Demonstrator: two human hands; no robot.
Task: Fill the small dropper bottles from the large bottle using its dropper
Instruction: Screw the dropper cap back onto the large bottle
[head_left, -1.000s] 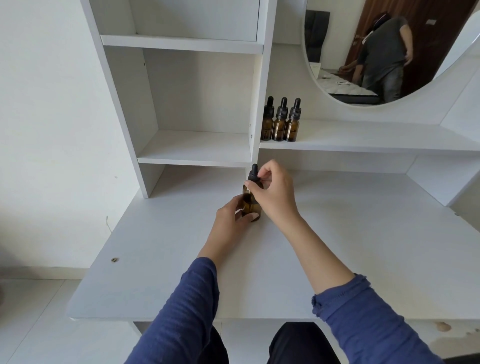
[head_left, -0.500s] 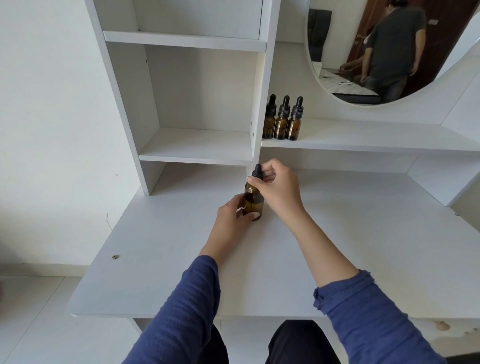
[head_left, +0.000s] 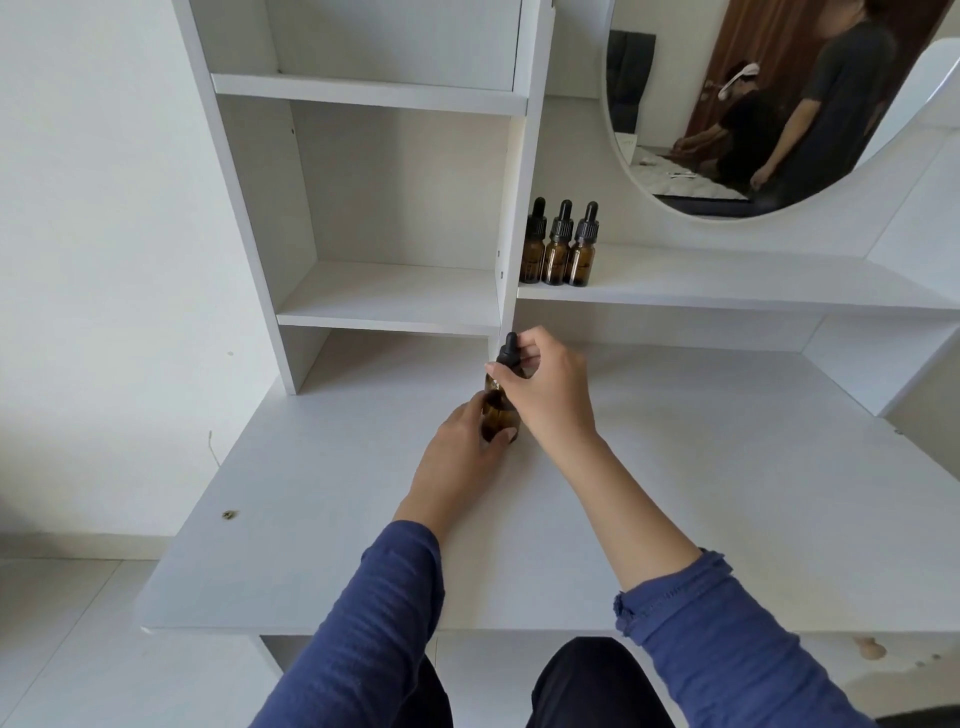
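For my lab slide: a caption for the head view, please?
Left hand steadies the large bottle on the desk; right hand grips its dropper cap.

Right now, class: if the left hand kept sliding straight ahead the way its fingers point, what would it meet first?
The left hand already touches the large bottle it is steadying on the desk; behind it, probably the shelf's upright panel, though depth is unclear.

right hand (head_left: 545, 387) hides the large bottle's (head_left: 497, 415) neck
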